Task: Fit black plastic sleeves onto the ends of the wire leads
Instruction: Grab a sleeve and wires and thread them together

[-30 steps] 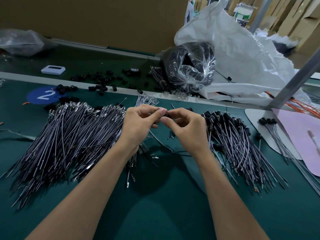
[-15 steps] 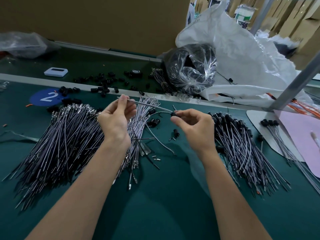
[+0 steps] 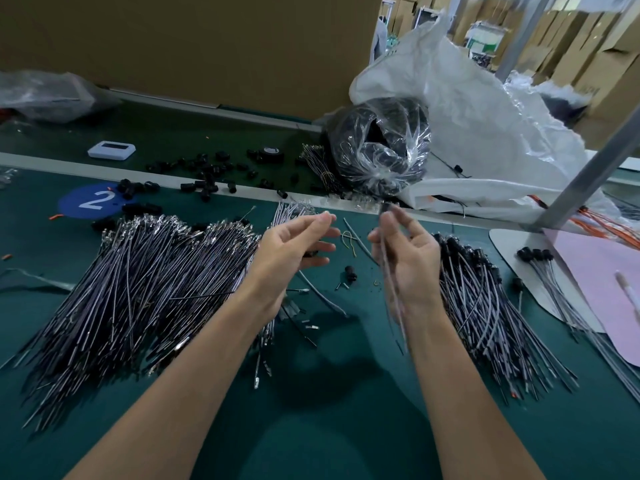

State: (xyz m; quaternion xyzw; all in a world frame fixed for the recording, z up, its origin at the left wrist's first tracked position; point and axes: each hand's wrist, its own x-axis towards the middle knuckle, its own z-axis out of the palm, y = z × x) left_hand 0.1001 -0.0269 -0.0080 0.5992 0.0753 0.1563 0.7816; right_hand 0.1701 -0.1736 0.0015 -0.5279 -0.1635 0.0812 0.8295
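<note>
My right hand pinches a grey wire lead near its top, where a black sleeve sits; the lead hangs down, blurred, in front of my wrist. Held up beside it, my left hand has its fingers relaxed and parted, with nothing visibly in them. A large pile of bare wire leads lies on the left. A pile of leads with black sleeves fitted lies on the right. Loose black sleeves are scattered at the back, and one lies between my hands.
The work surface is a green mat with a blue "2" sticker. A clear bag of black parts and a white sack stand behind. A pink sheet, more sleeved leads and a metal post are at right.
My left hand let go of the lead and opened. My right hand lifted the sleeved end, so the lead now hangs down from it.
</note>
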